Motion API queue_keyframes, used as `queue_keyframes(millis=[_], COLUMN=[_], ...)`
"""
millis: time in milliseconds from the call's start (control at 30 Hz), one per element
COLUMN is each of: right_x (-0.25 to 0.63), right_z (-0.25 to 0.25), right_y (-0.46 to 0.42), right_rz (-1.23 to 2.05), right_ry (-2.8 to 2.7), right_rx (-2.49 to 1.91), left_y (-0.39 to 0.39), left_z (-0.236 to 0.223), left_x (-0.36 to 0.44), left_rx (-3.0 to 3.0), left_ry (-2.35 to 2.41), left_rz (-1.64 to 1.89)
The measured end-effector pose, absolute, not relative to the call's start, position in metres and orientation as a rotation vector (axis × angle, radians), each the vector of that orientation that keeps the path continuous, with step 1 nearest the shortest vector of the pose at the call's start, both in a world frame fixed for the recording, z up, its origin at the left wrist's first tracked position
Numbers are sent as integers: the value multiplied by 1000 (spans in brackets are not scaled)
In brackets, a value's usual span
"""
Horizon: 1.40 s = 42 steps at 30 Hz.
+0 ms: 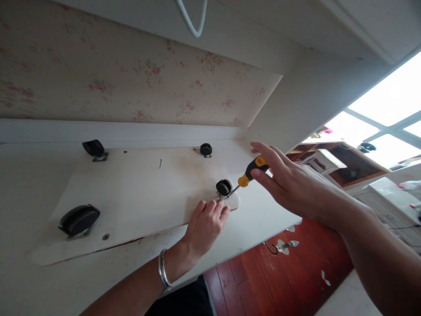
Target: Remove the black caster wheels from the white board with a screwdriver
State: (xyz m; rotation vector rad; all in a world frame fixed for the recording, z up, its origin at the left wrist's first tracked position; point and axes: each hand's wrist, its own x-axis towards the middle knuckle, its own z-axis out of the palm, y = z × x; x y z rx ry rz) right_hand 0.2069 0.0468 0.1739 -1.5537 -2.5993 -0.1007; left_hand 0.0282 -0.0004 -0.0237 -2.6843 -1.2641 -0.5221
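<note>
My right hand grips a yellow and black screwdriver by its handle, the thumb below and fingers above. Its shaft slants down to the metal plate of a black caster wheel near the right end of a white board. Beside that wheel, my left hand rests with bent fingertips at its base; whether they pinch a screw there is hidden. Three other casters sit at the board's corners: one at the back right, one at the back left, one at the front left.
The board lies on a white surface inside a recess backed by floral wallpaper. A white cable loop hangs overhead. Below right is a reddish wooden floor with a lamp-like fixture. Windows and cluttered furniture stand at the right.
</note>
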Motion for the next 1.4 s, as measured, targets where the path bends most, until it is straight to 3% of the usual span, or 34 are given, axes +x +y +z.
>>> queue_keyframes(millis=[233, 400, 567, 733, 900, 1100, 1267, 1400], right_x=[204, 205, 206, 205, 206, 207, 209, 209], right_z=[171, 174, 174, 172, 167, 167, 167, 167], right_y=[44, 44, 44, 41, 42, 41, 43, 44], right_rz=[-336, -67, -354, -67, -344, -91, -318, -56], right_ry=[-2596, -2657, -2581, -2647, -2585, -2600, -2565, -2611], right_rx=[-1558, -1407, -1548, -1409, -1479, -1423, -1411, -1394], left_y=[1, 1, -1, 0, -11, -43, -61, -70], left_z=[-24, -24, -24, -24, -21, -19, -15, -13], left_x=[29, 29, 28, 28, 26, -1, -35, -61], left_rx=[-2695, -2695, -2697, -2692, -2685, -2725, -2623, -2535], left_ry=[-1268, -1278, -1268, -1271, -1173, -1174, -1367, -1450], left_rz=[-548, -559, -560, -571, -631, -854, -1032, -1078])
